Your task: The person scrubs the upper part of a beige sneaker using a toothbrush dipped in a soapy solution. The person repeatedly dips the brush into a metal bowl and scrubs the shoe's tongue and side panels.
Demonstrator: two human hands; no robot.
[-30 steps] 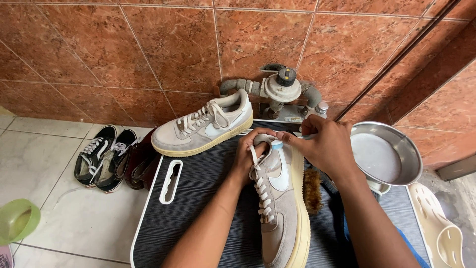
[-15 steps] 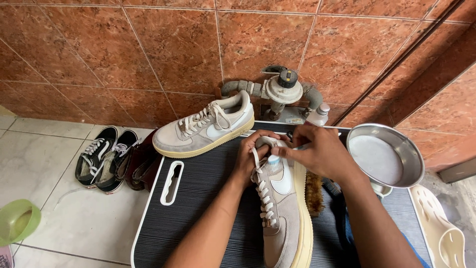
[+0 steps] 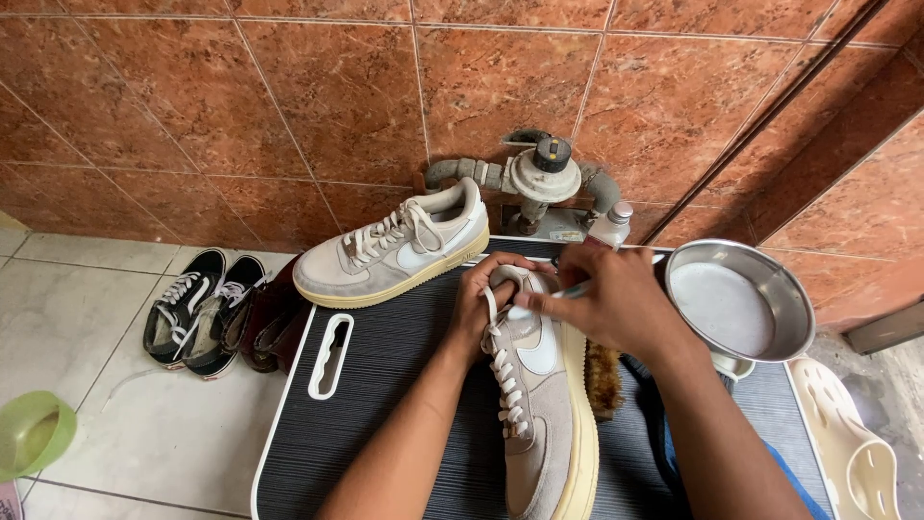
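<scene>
A grey suede sneaker (image 3: pixel 539 424) with white laces and a yellowed sole lies on the dark ribbed table (image 3: pixel 385 453), its heel end pointing away from me. My left hand (image 3: pixel 484 300) grips the collar at the heel end from the left. My right hand (image 3: pixel 621 306) is over the same end, fingers pinched on a thin light-coloured handle (image 3: pixel 576 289) whose tip is at the shoe's opening. I cannot see the tool's head.
The matching sneaker (image 3: pixel 395 252) rests on the table's far left corner. A metal bowl (image 3: pixel 736 303) of cloudy liquid sits at the right, with a brown brush (image 3: pixel 604 380) beside the shoe. Also here: a small bottle (image 3: pixel 612 225), wall pipe fitting (image 3: pixel 544 173), black sneakers (image 3: pixel 192 308), green bowl (image 3: pixel 34 433).
My right hand has slid a little down and left onto the sneaker's heel opening. The left hand keeps its grip and the shoe has barely shifted.
</scene>
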